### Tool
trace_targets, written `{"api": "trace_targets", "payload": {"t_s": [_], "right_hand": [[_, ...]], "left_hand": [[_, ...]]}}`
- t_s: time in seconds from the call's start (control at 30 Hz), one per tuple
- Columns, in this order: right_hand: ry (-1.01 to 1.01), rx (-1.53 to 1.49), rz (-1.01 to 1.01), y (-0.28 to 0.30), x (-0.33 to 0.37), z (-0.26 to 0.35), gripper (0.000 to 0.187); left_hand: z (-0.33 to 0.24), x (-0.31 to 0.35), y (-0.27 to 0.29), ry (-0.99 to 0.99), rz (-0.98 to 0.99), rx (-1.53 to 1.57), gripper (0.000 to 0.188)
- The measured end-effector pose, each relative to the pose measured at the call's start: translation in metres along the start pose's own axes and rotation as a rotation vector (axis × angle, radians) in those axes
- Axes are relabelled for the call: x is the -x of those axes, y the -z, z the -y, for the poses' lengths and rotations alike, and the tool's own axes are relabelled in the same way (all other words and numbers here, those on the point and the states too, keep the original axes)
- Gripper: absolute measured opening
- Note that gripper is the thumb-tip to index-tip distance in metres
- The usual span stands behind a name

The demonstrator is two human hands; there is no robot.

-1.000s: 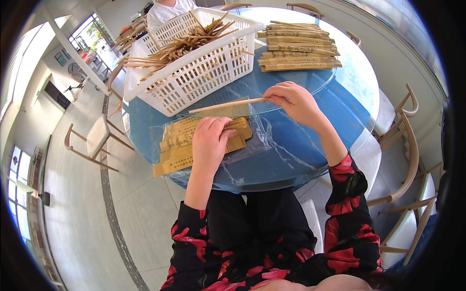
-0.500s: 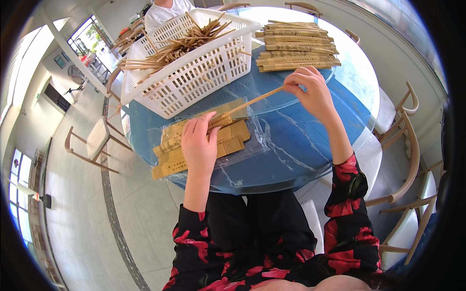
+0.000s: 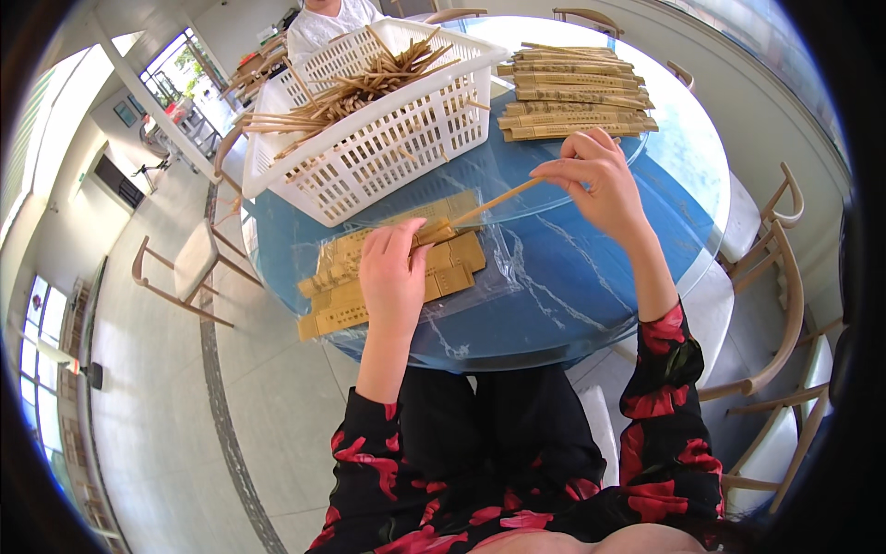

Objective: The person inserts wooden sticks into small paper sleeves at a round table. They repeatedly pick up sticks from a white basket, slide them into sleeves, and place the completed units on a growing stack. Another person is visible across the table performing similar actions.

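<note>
Pale tiled floor (image 3: 277,397) and wooden chairs (image 3: 189,268) surround a round blue table (image 3: 591,319), seen from where I stand in the room. On it, a white slotted basket (image 3: 369,171) holds loose sticks (image 3: 374,83); a pile of tan paper strips (image 3: 577,92) lies to its right. At the near side, the seated person's left hand (image 3: 392,263) is closed on 1 paper wrapper (image 3: 440,231), above flat wrappers (image 3: 337,319) and clear plastic (image 3: 503,268). 1 slender stick (image 3: 498,201) slants from that wrapper's mouth to the right hand (image 3: 602,180), whose fingers are bent at its outer end; whether they pinch or merely press it, I cannot tell. Beyond the basket sits a person in white (image 3: 323,32).
</note>
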State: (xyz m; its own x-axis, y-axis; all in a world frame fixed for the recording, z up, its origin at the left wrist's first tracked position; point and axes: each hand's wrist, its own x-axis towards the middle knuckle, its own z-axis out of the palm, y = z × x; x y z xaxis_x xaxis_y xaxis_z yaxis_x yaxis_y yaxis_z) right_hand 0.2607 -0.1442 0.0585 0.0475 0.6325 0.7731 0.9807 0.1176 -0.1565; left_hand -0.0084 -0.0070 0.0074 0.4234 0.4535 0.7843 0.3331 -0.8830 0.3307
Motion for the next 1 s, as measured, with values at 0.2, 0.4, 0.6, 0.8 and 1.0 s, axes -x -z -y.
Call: {"api": "trace_targets", "payload": {"t_s": [0.2,0.4,0.6,0.8,1.0], "right_hand": [[-0.113,-0.078,0.126,-0.020,0.005,0.014,0.012],[-0.101,-0.136,0.120,-0.035,0.011,0.025,0.010],[-0.210,-0.168,0.099,-0.036,0.011,0.029,0.007],[-0.108,-0.201,0.132,-0.038,0.012,0.032,0.007],[-0.124,-0.230,0.195,-0.042,0.017,0.033,0.009]], "left_hand": [[0.000,0.000,-0.002,-0.004,0.082,0.043,0.034],[0.001,0.000,-0.006,-0.034,0.132,0.044,0.031],[-0.011,-0.004,-0.004,-0.143,0.060,-0.252,0.035],[-0.002,0.001,-0.007,-0.191,0.150,-0.215,0.032],[-0.007,0.003,-0.008,-0.158,0.163,-0.226,0.030]]}}
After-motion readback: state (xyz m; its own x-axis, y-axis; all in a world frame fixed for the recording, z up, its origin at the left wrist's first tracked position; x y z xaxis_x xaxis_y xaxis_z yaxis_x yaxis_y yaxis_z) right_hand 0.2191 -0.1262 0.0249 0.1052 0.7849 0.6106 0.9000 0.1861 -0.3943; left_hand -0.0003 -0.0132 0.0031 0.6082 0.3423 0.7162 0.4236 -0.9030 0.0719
